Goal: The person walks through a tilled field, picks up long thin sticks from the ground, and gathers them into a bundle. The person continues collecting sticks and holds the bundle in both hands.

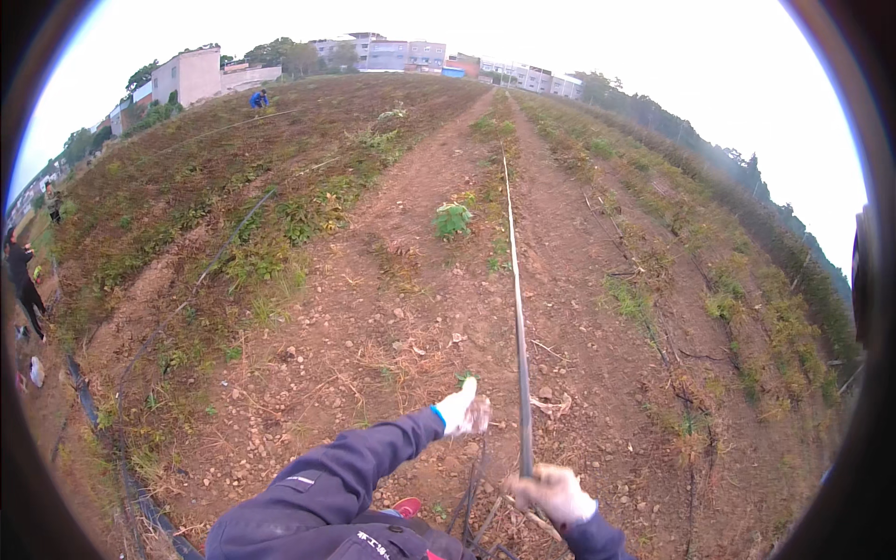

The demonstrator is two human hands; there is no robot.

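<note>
My right hand [553, 495], in a soiled white knit glove, grips the near end of a long dark drip-irrigation hose [523, 392]. From the fist the hose stretches away up the field in a nearly straight line, looking pale farther off. Left of the hose, my left hand [463, 411] is held out over the soil in a white glove with a blue cuff. Its thumb stands apart from the blurred fingers, and nothing shows in it. Below my hands lie loose loops of thin dark tubing [476, 483], partly cut off by the bottom edge.
A thick dark pipe [155, 514] crosses the ground at lower left, with a thinner hose [189, 301] running uphill from it. Low crop rows [728, 308] flank the bare soil. A person in blue [259, 99] bends far off; another person [24, 280] stands at left.
</note>
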